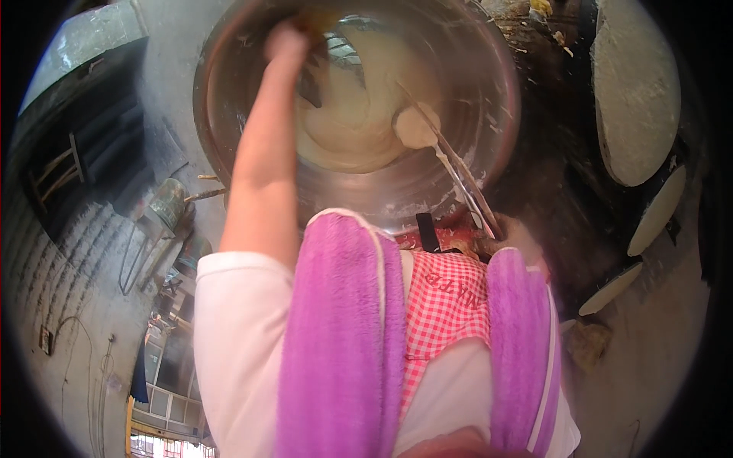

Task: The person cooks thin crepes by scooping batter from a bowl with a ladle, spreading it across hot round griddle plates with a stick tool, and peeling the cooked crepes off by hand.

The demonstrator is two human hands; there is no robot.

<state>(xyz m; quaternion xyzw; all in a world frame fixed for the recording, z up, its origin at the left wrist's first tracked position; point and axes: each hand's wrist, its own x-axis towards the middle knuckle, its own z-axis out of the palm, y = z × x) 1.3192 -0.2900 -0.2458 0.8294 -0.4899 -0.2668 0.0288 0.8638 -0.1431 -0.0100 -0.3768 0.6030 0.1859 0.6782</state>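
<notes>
My left arm reaches over a large metal basin [507, 103], and my left hand [284, 43] is blurred at its far left inside. A yellow-brown thing [320, 23] appears beside those fingers; whether they grip it is unclear. Pale, thick liquid [355, 137] covers part of the basin's bottom, with a dark patch near my hand. A ladle [417, 127] full of the liquid rests inside at the right. Its handle and a thin wooden stick [458, 163] lean over the near rim. Close to their ends, my right hand [512, 235] is blurred and partly hidden by a purple towel [515, 343].
Large pale round sheets or trays [635, 91] stand along the right side. At left are a greenish bucket [168, 203], a wooden-handled tool [205, 195] and a wooden frame [60, 172]. Pale scraps [558, 40] lie on the dark surface behind the basin.
</notes>
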